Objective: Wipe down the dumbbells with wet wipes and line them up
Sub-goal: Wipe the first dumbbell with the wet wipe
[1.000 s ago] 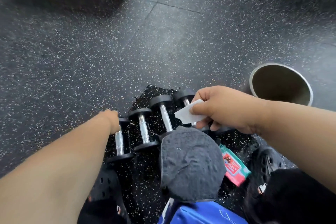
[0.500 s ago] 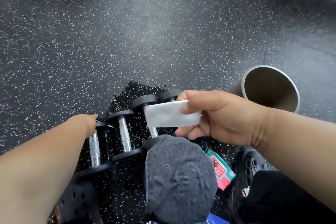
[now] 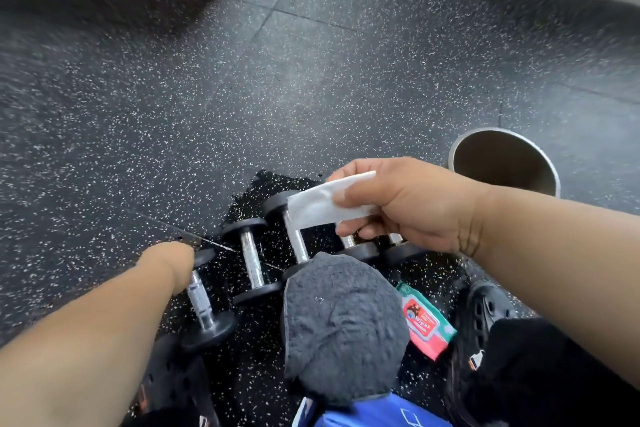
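The right hand (image 3: 408,208) pinches a folded wet wipe (image 3: 329,206) above the dumbbells (image 3: 252,260) rowed on the floor (image 3: 311,80), ready for wiping; the left hand (image 3: 169,263) steadies the endmost, its grip hidden.

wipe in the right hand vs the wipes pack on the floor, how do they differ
The wipe is one plain white sheet; the wipes pack is red and green, with printing on it. The wipe is pinched in the right hand, up over the dumbbells; the pack lies on the floor, untouched, beside the grey cap. The wipe hangs out in a flat strip; the pack sits flat, partly hidden by the cap. Both lie on the person's right.
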{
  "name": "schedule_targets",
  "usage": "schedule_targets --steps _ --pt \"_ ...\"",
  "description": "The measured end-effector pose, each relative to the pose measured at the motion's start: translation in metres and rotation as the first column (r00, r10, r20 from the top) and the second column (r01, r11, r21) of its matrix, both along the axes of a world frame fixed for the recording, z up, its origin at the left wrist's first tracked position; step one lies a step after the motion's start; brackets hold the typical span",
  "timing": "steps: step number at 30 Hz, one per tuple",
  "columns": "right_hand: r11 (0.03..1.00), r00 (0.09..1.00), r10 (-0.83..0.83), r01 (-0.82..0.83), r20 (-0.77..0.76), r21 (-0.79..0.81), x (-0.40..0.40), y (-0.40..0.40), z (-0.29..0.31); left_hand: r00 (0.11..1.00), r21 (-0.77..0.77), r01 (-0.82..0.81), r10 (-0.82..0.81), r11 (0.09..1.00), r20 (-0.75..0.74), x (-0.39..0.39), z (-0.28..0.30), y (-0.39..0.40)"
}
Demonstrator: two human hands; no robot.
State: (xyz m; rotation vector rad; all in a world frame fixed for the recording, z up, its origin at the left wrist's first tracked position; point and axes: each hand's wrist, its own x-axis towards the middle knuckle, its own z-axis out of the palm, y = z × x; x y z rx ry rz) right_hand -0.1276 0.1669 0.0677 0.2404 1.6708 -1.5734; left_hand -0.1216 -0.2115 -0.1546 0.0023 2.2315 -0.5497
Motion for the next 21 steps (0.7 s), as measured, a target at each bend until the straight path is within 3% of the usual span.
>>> schedule_targets --steps 6,14,17,21 --pt "1.000 0.985 -0.004 0.007 -0.175 0.014 0.023 0.012 0.027 0.991 0.013 0.003 -0.001 1.000 -0.137 0.027 0.070 0.012" --pt "0.988 0.963 -0.043 0.082 -0.267 0.135 0.054 0.029 0.036 0.936 0.117 0.070 -0.025 0.991 -0.351 0.055 0.229 0.052" --pt "0.968 0.945 0.058 0.025 -0.323 0.248 0.070 0.029 0.039 0.869 0.195 0.109 0.002 0.975 -0.494 0.080 0.284 0.076" --pt "0.927 0.910 0.210 -0.069 -0.358 0.369 0.079 0.021 0.032 0.780 0.314 0.166 0.070 0.935 -0.621 0.106 0.308 0.113"
